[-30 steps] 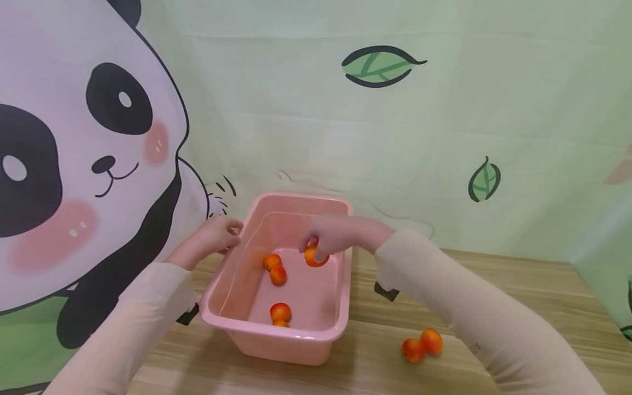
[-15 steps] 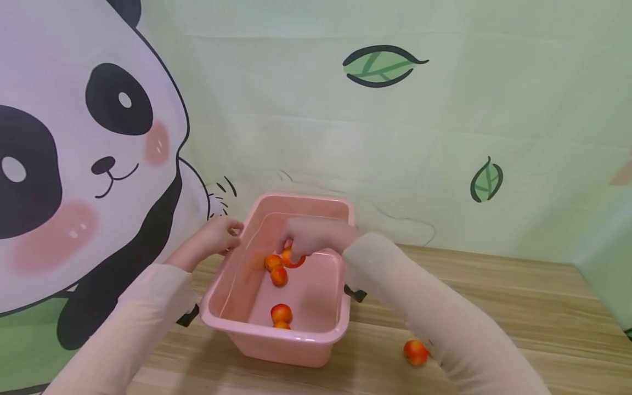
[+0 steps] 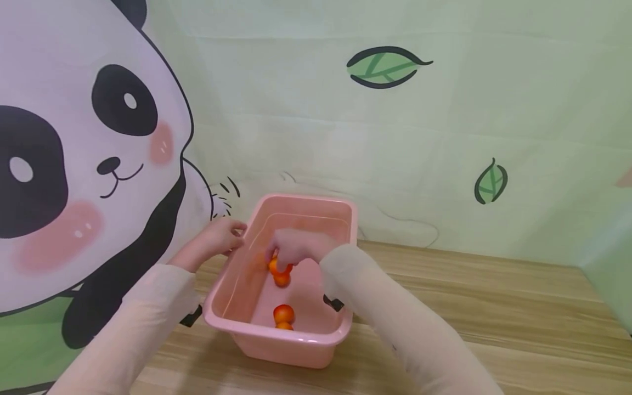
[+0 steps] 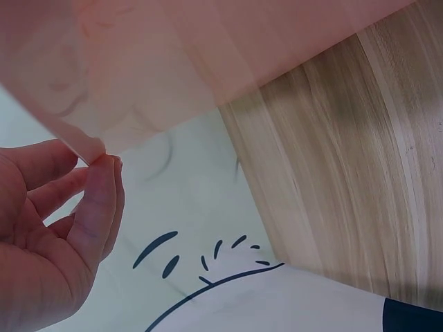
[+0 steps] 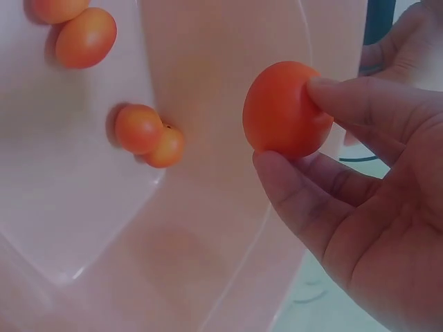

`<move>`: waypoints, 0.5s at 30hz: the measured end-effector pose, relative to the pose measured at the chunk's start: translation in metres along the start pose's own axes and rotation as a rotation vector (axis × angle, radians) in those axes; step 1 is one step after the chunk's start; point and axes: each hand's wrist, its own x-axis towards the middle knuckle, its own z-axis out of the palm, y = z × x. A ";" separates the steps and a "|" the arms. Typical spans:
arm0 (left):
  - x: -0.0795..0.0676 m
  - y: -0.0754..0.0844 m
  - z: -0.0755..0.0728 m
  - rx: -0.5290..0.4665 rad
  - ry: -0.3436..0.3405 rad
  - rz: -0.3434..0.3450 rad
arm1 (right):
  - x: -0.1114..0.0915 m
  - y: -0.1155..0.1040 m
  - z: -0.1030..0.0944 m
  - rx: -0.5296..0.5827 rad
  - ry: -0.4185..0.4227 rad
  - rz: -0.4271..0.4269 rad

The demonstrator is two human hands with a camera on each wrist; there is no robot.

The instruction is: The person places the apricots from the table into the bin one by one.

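A pink plastic basin [image 3: 286, 351] stands on the table. My left hand [image 3: 218, 237] pinches its left rim between thumb and fingers; the left wrist view shows the fingertips [image 4: 102, 169] at the rim's edge. Inside the basin my right hand [image 3: 298, 247] holds a smooth orange-red tomato [image 5: 280, 111] by thumb and fingertips. Below this held tomato, a pair of tomatoes [image 5: 138, 128] lies on the basin floor near the wall. Another pair, with one tomato [image 3: 283, 314] in plain sight, lies near the front wall, which partly hides the second.
The wood-grain table [image 3: 474, 307] extends to the right of the basin. Behind stands a pale green cloth backdrop [image 3: 296, 109] with a printed panda [image 3: 123, 219] at left. My right sleeve [image 3: 395, 323] crosses over the basin's right rim.
My right hand has moved left and down inside the basin with the tomato, over the pair by the left wall. My sleeve now covers the two tomatoes seen on the table. The left hand stays.
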 end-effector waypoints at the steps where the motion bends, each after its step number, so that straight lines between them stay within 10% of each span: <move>1: 0.000 0.000 0.000 0.002 0.000 -0.001 | 0.002 0.000 0.002 0.004 0.004 0.008; 15: -0.001 0.001 -0.001 -0.008 0.000 -0.021 | 0.012 0.007 0.019 0.057 0.038 0.104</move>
